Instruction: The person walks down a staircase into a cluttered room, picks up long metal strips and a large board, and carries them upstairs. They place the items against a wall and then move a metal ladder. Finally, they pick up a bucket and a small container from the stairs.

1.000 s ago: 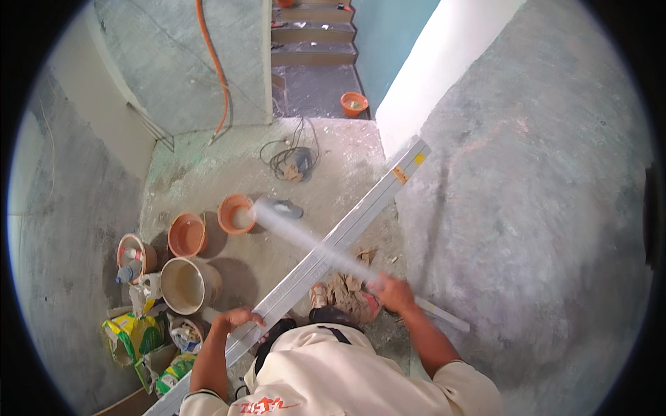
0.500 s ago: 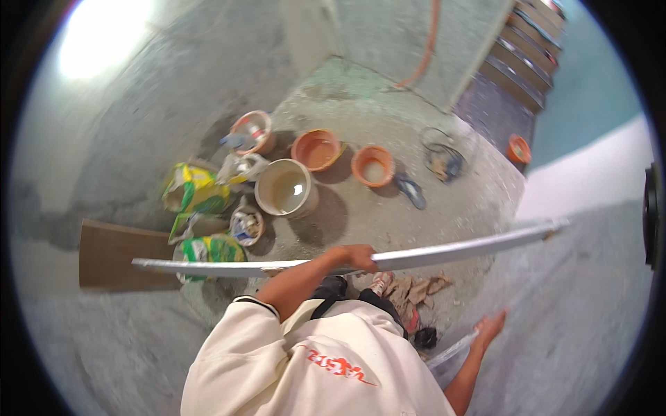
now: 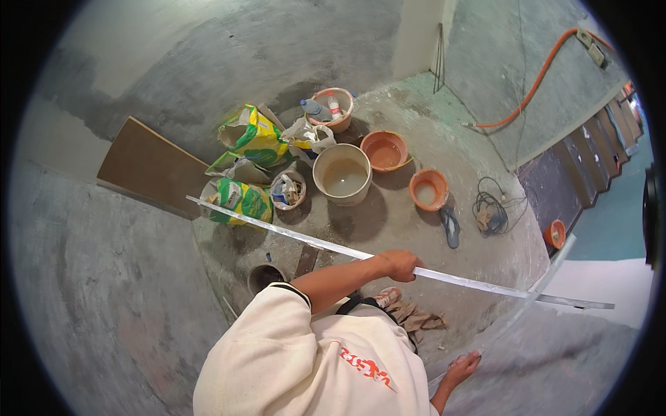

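My left hand (image 3: 401, 265) is closed around a long, narrow, silvery straightedge (image 3: 485, 282), which slants across the view from the bags at left to the wall at right. Its broad side is turned mostly away, so it looks thin. Lower right, my right hand (image 3: 463, 366) has curled fingers at a second long, pale strip (image 3: 553, 272). That strip stands against the grey wall and crosses the straightedge near its right end; it is faint and partly blurred close to the hand.
A large pale bucket (image 3: 343, 175) of cloudy water stands ahead, beside orange buckets (image 3: 383, 150) and yellow-green bags (image 3: 254, 135). A brown board (image 3: 152, 166) leans at left. A slipper (image 3: 450, 227) and coiled cable (image 3: 491, 213) lie on the floor. Stairs (image 3: 590, 156) rise at far right.
The straightedge has tilted, its right end now lower and its left end higher, and has turned edge-on. My right hand has moved lower. The whole view has shifted and turned.
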The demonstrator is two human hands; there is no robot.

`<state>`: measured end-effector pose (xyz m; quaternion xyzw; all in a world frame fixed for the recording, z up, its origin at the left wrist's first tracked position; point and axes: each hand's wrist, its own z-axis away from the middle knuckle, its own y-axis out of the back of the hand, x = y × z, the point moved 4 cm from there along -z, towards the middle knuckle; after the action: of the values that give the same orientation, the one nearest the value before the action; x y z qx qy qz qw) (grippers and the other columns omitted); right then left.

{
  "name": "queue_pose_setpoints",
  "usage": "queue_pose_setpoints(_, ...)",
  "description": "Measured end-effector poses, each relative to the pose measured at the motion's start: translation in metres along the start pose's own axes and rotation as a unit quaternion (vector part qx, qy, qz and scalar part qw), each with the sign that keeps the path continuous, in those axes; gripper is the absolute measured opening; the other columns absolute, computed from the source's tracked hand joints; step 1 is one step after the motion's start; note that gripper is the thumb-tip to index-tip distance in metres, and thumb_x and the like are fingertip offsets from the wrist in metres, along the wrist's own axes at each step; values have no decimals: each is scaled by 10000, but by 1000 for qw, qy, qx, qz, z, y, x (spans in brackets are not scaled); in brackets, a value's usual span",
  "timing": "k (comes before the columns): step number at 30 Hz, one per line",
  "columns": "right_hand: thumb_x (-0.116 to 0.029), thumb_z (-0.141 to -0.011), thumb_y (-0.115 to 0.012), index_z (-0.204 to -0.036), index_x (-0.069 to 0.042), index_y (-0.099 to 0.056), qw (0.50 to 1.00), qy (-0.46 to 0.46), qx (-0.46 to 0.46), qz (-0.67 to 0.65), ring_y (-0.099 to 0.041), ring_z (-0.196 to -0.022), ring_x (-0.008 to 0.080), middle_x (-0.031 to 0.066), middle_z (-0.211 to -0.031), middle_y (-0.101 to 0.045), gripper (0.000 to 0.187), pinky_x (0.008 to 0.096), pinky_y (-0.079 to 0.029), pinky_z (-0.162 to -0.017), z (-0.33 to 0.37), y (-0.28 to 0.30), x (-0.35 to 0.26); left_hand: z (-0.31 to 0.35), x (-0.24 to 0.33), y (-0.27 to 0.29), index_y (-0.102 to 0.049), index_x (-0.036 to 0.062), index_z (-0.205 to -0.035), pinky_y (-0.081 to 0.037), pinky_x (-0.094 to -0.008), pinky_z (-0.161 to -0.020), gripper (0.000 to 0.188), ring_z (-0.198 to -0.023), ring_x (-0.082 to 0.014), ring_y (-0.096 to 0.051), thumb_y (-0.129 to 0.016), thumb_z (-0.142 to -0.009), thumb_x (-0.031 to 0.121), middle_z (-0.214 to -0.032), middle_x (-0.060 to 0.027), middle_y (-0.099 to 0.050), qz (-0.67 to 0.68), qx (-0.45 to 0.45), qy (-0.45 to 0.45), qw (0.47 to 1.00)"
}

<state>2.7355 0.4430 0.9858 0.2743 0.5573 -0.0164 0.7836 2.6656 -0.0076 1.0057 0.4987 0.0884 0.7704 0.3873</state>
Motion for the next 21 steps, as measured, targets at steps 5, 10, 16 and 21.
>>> queue_pose_setpoints(5, -610, -1100, -339, -971, -59, -458, 991, 120, 23, -52, -393, -522, 120, -2, -654, -392, 578, 260, -342, -459, 2, -2, -28, 15, 5, 24, -712, 271, -1327, -564, -479, -918, 514, -1007, -376, -717, -669, -823, 179, -1083, -153, -763, 0, 61, 23, 998)
queue_pose_setpoints(10, -613, -1105, -323, -984, -51, -463, 983, 107, 61, -139, -340, -491, 110, -13, -623, -333, 591, 271, -311, -451, -21, -4, -53, 68, 45, 65, -692, 269, -1360, -567, -493, -910, 549, -1016, -382, -717, -691, -818, 181, -1073, -168, -760, -31, 112, 48, 992)
queue_pose_setpoints(16, -529, -1090, -498, -1122, -49, -532, 987, 68, 90, -113, -349, -509, 111, -22, -629, -345, 482, 277, -301, -482, -58, 2, -43, 125, 85, 81, -682, 268, -1380, -565, -501, -880, 568, -956, -389, -705, -741, -824, 168, -1012, -175, -718, -47, 179, -2, 983)
queue_pose_setpoints(21, -416, -1035, -661, -1251, -64, -553, 985, 37, 134, -107, -374, -556, 94, -40, -702, -383, 428, 289, -303, -495, -87, -12, -21, 187, 96, 76, -669, 249, -1403, -573, -455, -839, 662, -928, -360, -702, -796, -775, 83, -988, -150, -702, -47, 277, -70, 957)
